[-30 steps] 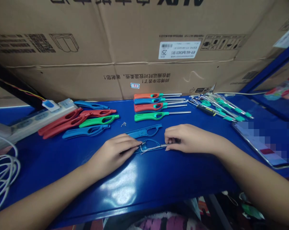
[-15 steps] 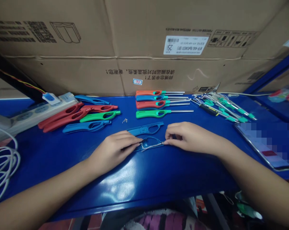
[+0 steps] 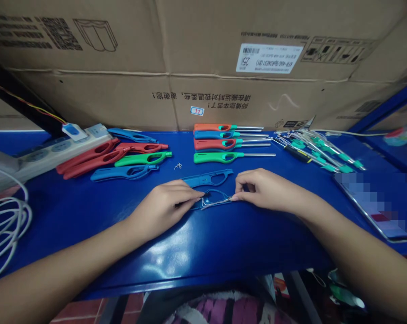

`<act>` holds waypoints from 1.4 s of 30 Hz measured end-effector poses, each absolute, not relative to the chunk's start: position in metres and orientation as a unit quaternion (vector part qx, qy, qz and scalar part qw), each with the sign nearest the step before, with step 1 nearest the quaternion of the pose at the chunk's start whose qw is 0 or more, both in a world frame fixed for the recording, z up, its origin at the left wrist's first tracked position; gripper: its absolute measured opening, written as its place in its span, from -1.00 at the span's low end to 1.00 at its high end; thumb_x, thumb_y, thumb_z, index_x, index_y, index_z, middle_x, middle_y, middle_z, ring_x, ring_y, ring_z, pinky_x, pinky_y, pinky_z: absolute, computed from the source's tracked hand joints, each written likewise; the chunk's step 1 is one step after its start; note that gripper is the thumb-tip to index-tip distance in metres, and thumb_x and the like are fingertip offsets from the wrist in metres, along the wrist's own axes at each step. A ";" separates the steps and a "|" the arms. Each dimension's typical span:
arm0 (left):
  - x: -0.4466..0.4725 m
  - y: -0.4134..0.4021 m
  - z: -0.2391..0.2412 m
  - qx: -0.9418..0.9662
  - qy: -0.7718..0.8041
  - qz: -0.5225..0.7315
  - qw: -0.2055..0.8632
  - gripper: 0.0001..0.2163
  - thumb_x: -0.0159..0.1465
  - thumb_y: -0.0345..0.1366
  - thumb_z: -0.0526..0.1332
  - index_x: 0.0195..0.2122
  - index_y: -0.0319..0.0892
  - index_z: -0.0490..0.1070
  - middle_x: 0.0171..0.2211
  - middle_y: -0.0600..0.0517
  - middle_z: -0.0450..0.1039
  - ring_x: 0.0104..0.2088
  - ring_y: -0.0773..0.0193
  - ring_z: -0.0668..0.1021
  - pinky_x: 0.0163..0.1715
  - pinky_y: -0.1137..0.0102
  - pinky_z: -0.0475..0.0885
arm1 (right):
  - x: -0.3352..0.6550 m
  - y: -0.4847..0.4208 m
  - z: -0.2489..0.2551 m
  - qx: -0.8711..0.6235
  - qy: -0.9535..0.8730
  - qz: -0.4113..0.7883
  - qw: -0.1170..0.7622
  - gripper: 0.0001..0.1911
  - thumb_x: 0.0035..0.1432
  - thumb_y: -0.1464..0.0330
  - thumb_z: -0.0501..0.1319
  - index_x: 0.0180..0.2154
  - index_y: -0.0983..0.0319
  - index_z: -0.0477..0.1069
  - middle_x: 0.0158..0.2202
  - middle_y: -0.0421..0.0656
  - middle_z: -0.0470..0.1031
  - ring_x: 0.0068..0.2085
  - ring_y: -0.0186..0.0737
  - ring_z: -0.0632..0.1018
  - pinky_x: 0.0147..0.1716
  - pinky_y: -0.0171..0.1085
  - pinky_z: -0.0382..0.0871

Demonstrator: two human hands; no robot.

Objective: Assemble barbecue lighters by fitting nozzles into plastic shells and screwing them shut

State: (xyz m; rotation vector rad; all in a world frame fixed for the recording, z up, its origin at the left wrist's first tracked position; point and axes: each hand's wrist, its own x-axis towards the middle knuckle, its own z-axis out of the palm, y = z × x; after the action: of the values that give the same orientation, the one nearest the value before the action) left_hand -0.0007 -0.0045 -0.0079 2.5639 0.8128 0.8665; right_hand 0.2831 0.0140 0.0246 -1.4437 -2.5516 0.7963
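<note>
A blue lighter shell half (image 3: 214, 200) lies on the blue table (image 3: 223, 243) between my hands, with a thin metal wire part across it. My left hand (image 3: 166, 207) presses its fingertips on the shell's left end. My right hand (image 3: 264, 189) pinches the metal part at the shell's right end. A second blue shell half (image 3: 206, 178) rests just behind them.
Loose red, green and blue shell halves (image 3: 118, 158) lie at the left. Assembled lighters (image 3: 223, 143) are lined up at the back, inner metal tubes (image 3: 318, 150) at the right. A power strip (image 3: 44, 155), white cable (image 3: 4, 229), a phone (image 3: 375, 202) and cardboard boxes (image 3: 203, 63) surround them.
My right hand has slid left along the metal part toward the shell. The view has shifted slightly; my left hand stays pressed on the shell.
</note>
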 end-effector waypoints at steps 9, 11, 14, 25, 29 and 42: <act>0.000 -0.007 -0.007 0.896 0.299 0.287 0.159 -0.74 0.42 -0.42 0.18 0.08 -0.19 0.55 -0.22 -0.02 0.66 -0.24 0.25 0.65 -0.22 0.37 0.58 | 0.285 0.015 0.025 -0.467 -0.837 0.276 0.062 -0.80 0.21 0.24 0.35 -0.39 0.23 0.52 -0.42 -0.21 0.53 -0.41 -0.32 0.43 -0.44 -0.34 0.13; 0.000 -0.007 -0.007 0.893 0.311 0.282 0.160 -0.76 0.42 -0.40 0.20 0.04 -0.18 0.57 -0.21 -0.03 0.67 -0.23 0.23 0.65 -0.21 0.35 0.59 | 0.285 0.015 0.025 -0.464 -0.840 0.274 0.063 -0.79 0.22 0.23 0.34 -0.38 0.22 0.52 -0.42 -0.21 0.54 -0.40 -0.32 0.44 -0.44 -0.33 0.13; 0.000 -0.007 -0.006 0.897 0.303 0.283 0.156 -0.80 0.42 -0.40 0.19 -0.06 -0.21 0.60 -0.19 -0.06 0.66 -0.20 0.21 0.65 -0.17 0.33 0.59 | 0.285 0.015 0.024 -0.463 -0.839 0.277 0.064 -0.78 0.22 0.23 0.34 -0.39 0.22 0.51 -0.40 -0.22 0.56 -0.40 -0.32 0.45 -0.44 -0.34 0.14; -0.002 -0.025 0.012 0.940 0.321 0.109 0.036 -0.67 0.46 -0.23 0.12 0.15 -0.21 0.51 -0.07 -0.19 0.50 -0.10 0.02 0.56 -0.11 0.11 0.58 | 0.287 0.015 0.028 -0.447 -0.853 0.262 0.065 -0.78 0.23 0.22 0.34 -0.39 0.22 0.52 -0.40 -0.21 0.53 -0.40 -0.32 0.44 -0.42 -0.33 0.16; -0.001 -0.028 0.012 0.944 0.321 0.080 0.003 -0.66 0.45 -0.28 0.12 0.19 -0.22 0.47 -0.08 -0.19 0.49 -0.14 0.02 0.56 -0.17 0.11 0.59 | 0.288 0.012 0.026 -0.416 -0.869 0.252 0.090 -0.86 0.26 0.27 0.32 -0.26 0.22 0.52 -0.26 -0.17 0.55 -0.34 -0.30 0.46 -0.37 -0.33 0.23; -0.007 -0.021 -0.001 0.917 0.341 0.176 0.114 -0.61 0.42 -0.33 0.20 0.26 -0.20 0.35 -0.03 -0.13 0.52 -0.02 0.06 0.55 0.00 0.17 0.55 | 0.268 0.000 0.012 -0.334 -0.912 0.213 0.108 -0.91 0.37 0.35 0.17 -0.15 0.19 0.43 -0.11 -0.13 0.48 -0.18 -0.25 0.52 -0.26 -0.30 0.32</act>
State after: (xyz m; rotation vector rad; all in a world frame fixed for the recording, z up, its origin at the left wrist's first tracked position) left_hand -0.0074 -0.0209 -0.0008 2.6867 0.9984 0.5152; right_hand 0.2680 -0.0003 0.0118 -0.9817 -2.6844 0.6261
